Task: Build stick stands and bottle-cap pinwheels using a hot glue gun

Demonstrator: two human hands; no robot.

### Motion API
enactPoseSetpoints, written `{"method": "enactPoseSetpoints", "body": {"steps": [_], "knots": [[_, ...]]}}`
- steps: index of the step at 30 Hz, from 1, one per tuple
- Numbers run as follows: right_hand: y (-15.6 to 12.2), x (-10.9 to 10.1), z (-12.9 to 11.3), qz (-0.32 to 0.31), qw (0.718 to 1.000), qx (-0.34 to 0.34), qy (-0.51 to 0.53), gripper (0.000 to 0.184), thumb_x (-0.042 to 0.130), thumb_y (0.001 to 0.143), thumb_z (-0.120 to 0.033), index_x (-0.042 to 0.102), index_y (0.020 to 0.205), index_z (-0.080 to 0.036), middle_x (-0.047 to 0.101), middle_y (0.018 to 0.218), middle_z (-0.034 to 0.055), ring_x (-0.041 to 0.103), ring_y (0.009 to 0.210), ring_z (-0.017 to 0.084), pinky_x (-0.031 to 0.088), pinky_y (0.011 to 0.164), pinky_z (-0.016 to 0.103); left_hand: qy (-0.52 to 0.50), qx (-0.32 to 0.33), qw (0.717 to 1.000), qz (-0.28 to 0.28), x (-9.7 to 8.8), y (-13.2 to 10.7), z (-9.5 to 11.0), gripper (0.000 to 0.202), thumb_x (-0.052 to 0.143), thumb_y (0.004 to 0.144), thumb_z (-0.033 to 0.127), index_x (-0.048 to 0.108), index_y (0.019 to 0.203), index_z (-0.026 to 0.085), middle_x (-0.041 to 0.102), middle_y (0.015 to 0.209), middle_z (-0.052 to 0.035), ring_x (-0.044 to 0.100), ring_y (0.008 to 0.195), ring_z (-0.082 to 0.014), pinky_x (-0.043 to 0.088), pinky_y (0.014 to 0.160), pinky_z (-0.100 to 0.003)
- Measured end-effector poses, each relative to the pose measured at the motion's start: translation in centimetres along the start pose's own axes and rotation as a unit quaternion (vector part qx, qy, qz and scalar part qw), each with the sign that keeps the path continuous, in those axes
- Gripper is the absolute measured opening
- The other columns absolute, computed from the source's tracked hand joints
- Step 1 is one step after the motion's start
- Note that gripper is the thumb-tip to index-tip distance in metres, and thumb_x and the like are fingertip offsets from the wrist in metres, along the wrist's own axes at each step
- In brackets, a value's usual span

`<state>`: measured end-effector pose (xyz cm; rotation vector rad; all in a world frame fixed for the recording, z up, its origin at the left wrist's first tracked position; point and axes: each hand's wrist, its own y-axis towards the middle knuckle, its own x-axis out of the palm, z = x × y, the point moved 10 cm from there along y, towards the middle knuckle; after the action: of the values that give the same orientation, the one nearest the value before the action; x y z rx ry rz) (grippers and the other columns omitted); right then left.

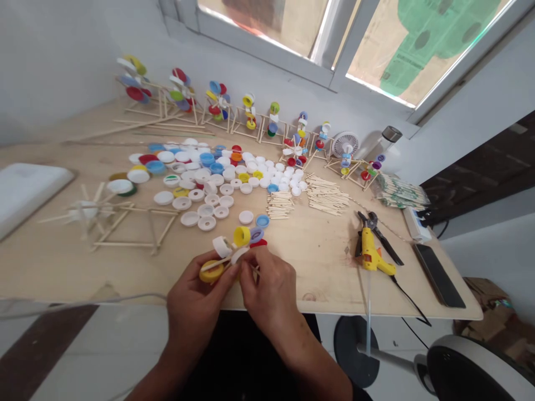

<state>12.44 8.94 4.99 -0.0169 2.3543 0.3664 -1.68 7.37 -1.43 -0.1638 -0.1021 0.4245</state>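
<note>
Close to the table's front edge, both hands hold a small wheel of bottle caps (pixel 241 236) on thin wooden sticks. Its caps are yellow, white, lilac and red. My left hand (pixel 198 295) is closed around the left side, beside a yellow cap. The fingers of my right hand (pixel 270 281) pinch at the hub and a stick on the right; what exactly lies between the fingertips is partly hidden. Just beyond the hands are a loose blue cap (pixel 262 221) and a white cap (pixel 246 217).
Many loose caps (pixel 207 211) and stick piles (pixel 328 195) cover the middle. Finished-looking cap wheels on stick frames (pixel 217 100) line the wall. A stick frame (pixel 125 244) lies left. A yellow glue gun (pixel 371 253), pliers (pixel 387 239) and phone (pixel 438 275) are at right.
</note>
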Motion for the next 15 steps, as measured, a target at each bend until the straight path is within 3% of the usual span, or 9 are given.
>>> {"method": "enactPoseSetpoints", "body": {"steps": [7, 15], "knots": [[-0.6, -0.3, 0.9, -0.026, 0.994, 0.052, 0.097, 0.018, 0.054, 0.088, -0.022, 0.059, 0.105, -0.022, 0.073, 0.089, 0.0019, 0.062, 0.059, 0.013, 0.045, 0.055, 0.022, 0.013, -0.006, 1.0, 0.012, -0.5, 0.5, -0.3, 0.04, 0.081, 0.063, 0.043, 0.065, 0.096, 0.025, 0.076, 0.094, -0.0012, 0.071, 0.088, -0.0211, 0.059, 0.08, -0.029], [-1.7, -0.8, 1.6, -0.027, 0.994, 0.068, 0.081, 0.014, 0.054, 0.09, -0.028, 0.064, 0.097, -0.021, 0.071, 0.076, 0.0007, 0.061, 0.055, 0.013, 0.042, 0.052, 0.023, -0.027, -0.007, 1.0, 0.003, -0.5, 0.5, -0.7, 0.036, 0.079, 0.067, 0.042, 0.066, 0.099, 0.03, 0.075, 0.099, 0.0018, 0.07, 0.093, -0.0216, 0.058, 0.085, -0.031]]}}
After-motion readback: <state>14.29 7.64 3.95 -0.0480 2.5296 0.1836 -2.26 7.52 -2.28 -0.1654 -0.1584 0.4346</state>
